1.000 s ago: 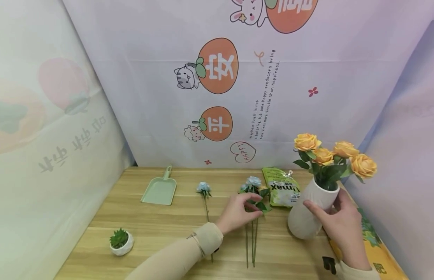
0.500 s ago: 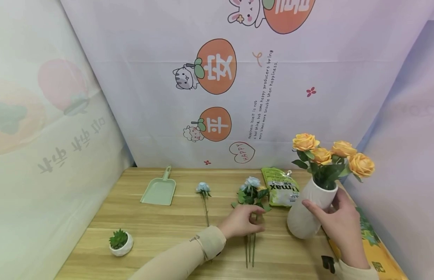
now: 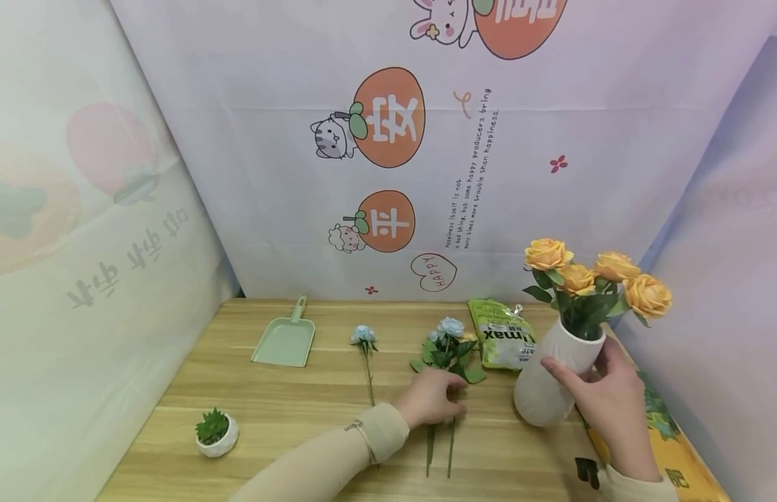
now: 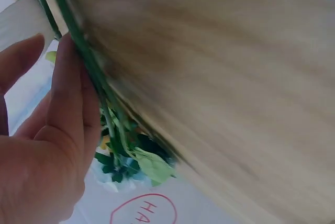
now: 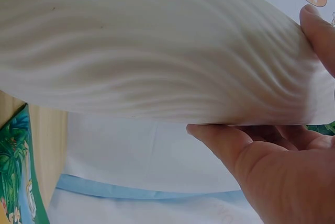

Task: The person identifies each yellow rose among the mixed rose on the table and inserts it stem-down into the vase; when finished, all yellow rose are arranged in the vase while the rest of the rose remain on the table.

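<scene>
My left hand [image 3: 428, 399] is over the stems of a small bunch of blue artificial flowers [image 3: 451, 326] lying on the table, just below their leaves. In the left wrist view, its fingers [image 4: 65, 88] are fairly straight and lie against the green stems [image 4: 86, 51], thumb held apart. One thinner stem runs off to the side near the fingertips. My right hand [image 3: 617, 404] grips a white vase [image 3: 541, 390] near its neck, thumb in front. The vase leans to the right and holds several yellow roses [image 3: 647, 295]. Close up, its wavy ribbed wall [image 5: 157, 51] fills the right wrist view.
A single blue flower [image 3: 364, 335] lies left of the bunch. Behind stands a green bag [image 3: 504, 338] with a clip. A green dustpan [image 3: 284, 341] and a potted succulent [image 3: 216, 434] are at the left, a yellow packet [image 3: 677, 446] at the right edge.
My left hand has slid down from the flower heads to the stems, and the stems have shifted left, one apart from the others. My right hand keeps its hold on the vase.
</scene>
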Demonstrator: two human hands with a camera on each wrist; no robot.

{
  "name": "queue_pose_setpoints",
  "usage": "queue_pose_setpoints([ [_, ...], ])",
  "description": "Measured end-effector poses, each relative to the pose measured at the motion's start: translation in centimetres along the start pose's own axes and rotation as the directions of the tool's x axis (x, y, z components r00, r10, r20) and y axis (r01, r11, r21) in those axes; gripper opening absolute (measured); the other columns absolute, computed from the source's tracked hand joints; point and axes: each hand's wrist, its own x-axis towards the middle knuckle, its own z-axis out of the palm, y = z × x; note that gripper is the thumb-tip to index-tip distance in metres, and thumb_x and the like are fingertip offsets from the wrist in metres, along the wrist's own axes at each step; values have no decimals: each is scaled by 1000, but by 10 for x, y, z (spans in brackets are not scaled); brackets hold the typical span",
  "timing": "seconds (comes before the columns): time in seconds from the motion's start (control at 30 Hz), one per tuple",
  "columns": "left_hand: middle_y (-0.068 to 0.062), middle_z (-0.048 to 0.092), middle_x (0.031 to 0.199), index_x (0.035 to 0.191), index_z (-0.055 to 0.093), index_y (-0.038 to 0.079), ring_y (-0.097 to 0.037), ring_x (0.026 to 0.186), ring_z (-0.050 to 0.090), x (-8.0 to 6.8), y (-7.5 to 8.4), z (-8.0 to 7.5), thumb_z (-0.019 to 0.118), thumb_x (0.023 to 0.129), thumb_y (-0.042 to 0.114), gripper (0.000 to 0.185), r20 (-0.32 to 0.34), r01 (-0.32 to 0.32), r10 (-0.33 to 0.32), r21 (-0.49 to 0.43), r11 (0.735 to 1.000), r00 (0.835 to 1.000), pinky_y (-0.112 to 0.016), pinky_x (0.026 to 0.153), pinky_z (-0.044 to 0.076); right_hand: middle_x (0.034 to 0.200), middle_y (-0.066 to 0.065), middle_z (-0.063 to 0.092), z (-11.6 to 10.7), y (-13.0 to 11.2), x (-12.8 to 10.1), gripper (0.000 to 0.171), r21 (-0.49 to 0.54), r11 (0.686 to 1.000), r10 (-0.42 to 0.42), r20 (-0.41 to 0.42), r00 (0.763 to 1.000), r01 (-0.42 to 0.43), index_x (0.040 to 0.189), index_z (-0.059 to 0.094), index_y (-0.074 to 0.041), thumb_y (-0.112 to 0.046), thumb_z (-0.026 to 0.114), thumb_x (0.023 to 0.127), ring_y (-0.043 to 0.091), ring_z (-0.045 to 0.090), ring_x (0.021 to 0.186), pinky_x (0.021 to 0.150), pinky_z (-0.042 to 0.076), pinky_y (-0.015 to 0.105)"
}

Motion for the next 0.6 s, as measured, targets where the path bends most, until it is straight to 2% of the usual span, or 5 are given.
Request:
queue_pose_setpoints([
  [0.1, 7, 75, 98, 128, 80, 13, 1, 82, 59, 2, 4, 3, 88, 90, 23, 40, 24, 4, -6, 60, 998, 1000, -20, 84, 54, 145, 30, 61, 0, 0, 0, 99, 3, 1000, -9, -5, 1000, 9, 163, 42, -6, -50, 90, 88, 46, 61, 130, 72, 42, 4],
  [0.23, 9, 75, 102, 126, 81, 16, -1, 92, 62, 5, 6, 7, 90, 88, 25, 41, 27, 26, -29, 106, 994, 999, -25, 97, 53, 144, 30, 61, 0, 0, -1, 99, 5, 1000, -13, -6, 1000, 13, 162, 42, -6, -50, 90, 88, 47, 61, 129, 72, 42, 3],
  [0.37, 8, 75, 102, 125, 82, 15, -3, 92, 62, 5, 5, 8, 93, 85, 23, 42, 20, 46, -48, 84, 995, 999, -24, 95, 53, 144, 31, 61, -1, -1, -2, 99, 5, 1000, -12, -2, 1000, 12, 162, 43, -5, -50, 90, 88, 48, 61, 129, 72, 47, 6],
  [0.5, 8, 73, 97, 124, 82, 14, -1, 85, 58, 5, 3, 7, 94, 83, 22, 44, 15, 52, -53, 49, 997, 998, -20, 84, 52, 145, 30, 61, -1, -2, -1, 98, -1, 1000, -17, -3, 1000, 17, 162, 43, -6, -50, 90, 88, 47, 61, 129, 75, 53, 14],
  [0.6, 8, 73, 96, 123, 83, 14, 0, 83, 57, 5, 2, 7, 95, 82, 21, 44, 14, 51, -52, 25, 998, 999, -18, 78, 51, 145, 30, 61, 0, -2, -1, 99, -7, 1000, -14, -3, 1000, 13, 162, 42, -6, -51, 89, 89, 48, 61, 130, 86, 65, 41],
])
